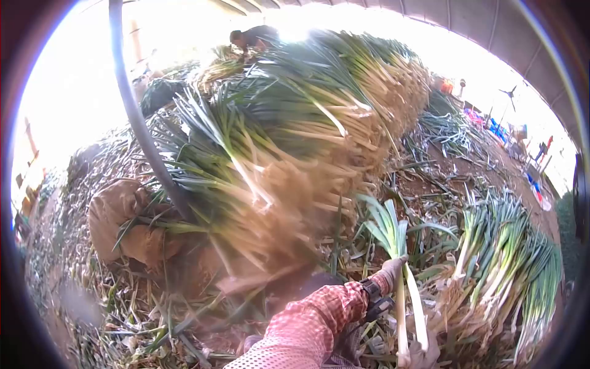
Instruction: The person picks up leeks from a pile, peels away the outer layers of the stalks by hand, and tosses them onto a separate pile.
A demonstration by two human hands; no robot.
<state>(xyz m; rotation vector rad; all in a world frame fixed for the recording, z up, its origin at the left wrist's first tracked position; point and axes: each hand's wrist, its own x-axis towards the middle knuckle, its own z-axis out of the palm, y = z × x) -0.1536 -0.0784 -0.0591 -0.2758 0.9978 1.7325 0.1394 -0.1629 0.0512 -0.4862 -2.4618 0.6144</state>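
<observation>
The left hand has its fingers closed around a green onion, just right of the big pile. The right hand grips its bottom end. Best to hold gently so it doesn't snap.

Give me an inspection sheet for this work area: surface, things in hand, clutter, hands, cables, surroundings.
Surface: soil ground, strewn with leaf trimmings.
Job's things: leek stalks held upright; big leek pile; smaller bundle to the right.
Clutter: brown sack beside the pile.
Hands: left hand, gloved, closed on the stalks; right hand at their lower ends, grip unclear.
Cables: dark hose running across the pile.
Surroundings: arched roof; a person beyond the pile.
</observation>
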